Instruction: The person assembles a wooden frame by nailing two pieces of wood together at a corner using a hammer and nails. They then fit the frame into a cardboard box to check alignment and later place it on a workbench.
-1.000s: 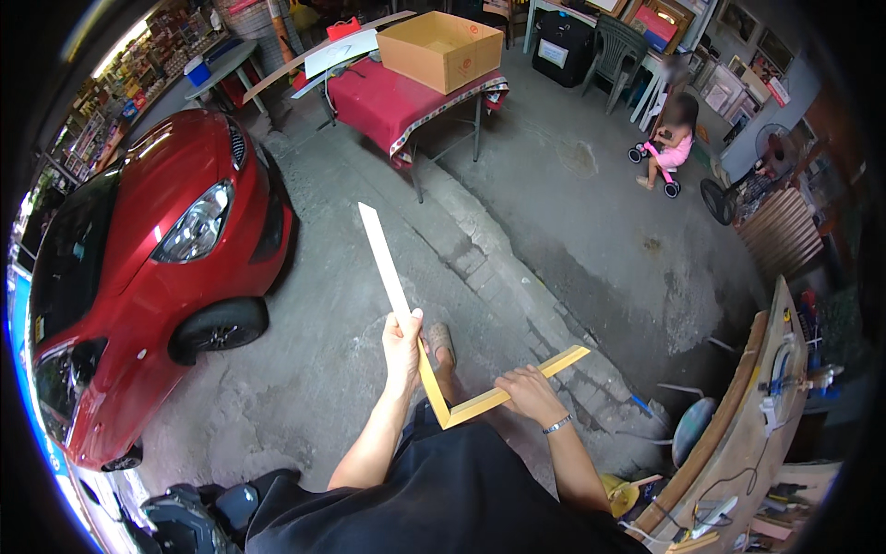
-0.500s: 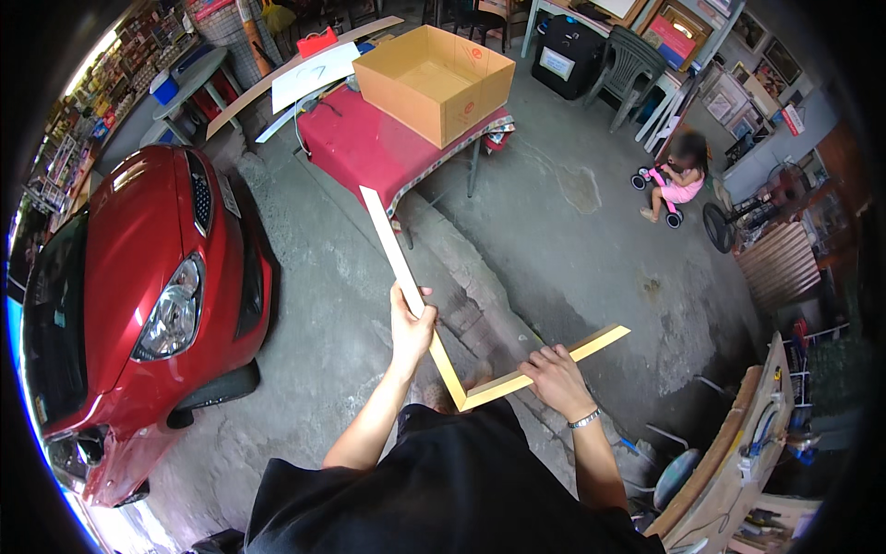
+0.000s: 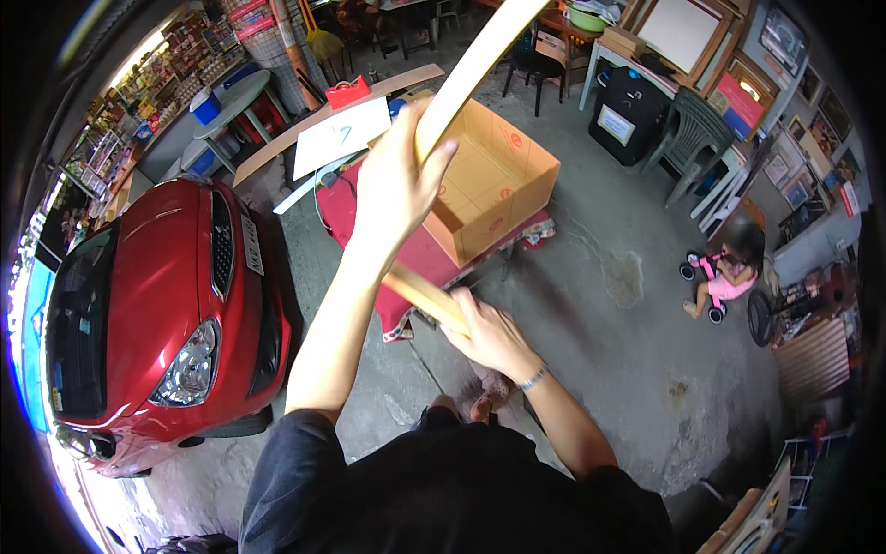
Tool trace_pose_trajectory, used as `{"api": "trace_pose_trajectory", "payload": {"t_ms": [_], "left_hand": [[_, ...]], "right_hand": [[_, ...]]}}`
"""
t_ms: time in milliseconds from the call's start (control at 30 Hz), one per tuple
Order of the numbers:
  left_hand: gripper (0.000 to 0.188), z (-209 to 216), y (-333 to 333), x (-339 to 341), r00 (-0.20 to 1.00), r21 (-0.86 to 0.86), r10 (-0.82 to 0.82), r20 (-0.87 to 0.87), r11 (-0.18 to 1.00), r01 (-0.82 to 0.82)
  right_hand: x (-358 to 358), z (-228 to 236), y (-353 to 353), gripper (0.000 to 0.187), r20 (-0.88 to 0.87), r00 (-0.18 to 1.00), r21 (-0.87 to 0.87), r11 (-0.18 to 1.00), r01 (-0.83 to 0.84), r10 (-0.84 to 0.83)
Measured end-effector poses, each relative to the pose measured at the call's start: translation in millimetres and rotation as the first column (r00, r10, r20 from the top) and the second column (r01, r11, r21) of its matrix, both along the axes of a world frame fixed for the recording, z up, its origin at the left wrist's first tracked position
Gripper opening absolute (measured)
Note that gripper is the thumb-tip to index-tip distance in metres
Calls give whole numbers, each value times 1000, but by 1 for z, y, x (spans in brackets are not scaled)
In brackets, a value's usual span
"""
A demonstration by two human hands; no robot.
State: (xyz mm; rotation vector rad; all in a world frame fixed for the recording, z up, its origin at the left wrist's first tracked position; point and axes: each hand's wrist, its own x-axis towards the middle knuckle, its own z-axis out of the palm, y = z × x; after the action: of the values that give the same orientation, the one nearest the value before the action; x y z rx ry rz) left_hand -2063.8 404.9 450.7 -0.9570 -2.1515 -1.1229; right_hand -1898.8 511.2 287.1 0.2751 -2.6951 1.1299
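Observation:
My left hand is raised in front of a cardboard box, gripping a pale wooden strip that slants up to the top edge of the picture. Its thumb stands a little off the wood. Lower and to the right, my right hand is closed on the end of a second wooden strip, which passes behind my left forearm. Half a second ago the two strips formed one L-shaped frame piece; that corner is hidden now. The box sits on a table with a red cloth.
A red car stands on the left. A child on a pink ride-on toy is at the right, near a fan. Farther back are a grey plastic chair, a black case and a white board.
Both hands have lifted the L-shaped wooden piece up and forward and turned it. The box and table appear closer. My right hand now grips near a strip's end.

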Motion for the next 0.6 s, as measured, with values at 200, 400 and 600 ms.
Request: {"api": "trace_pose_trajectory", "payload": {"t_ms": [200,400,600], "left_hand": [[26,59,72,-125,922,-369,-216,-321,925,88],[32,22,115,-230,856,-779,-506,-106,578,245],[49,-54,170,-327,836,-711,-530,-140,642,288]], "right_hand": [[-120,99,42,51,-442,897,229,963,139,-25],[-214,152,174,93,-521,819,446,741,502,-242],[-314,57,237,37,-92,931,468,810,352,-352]]}}
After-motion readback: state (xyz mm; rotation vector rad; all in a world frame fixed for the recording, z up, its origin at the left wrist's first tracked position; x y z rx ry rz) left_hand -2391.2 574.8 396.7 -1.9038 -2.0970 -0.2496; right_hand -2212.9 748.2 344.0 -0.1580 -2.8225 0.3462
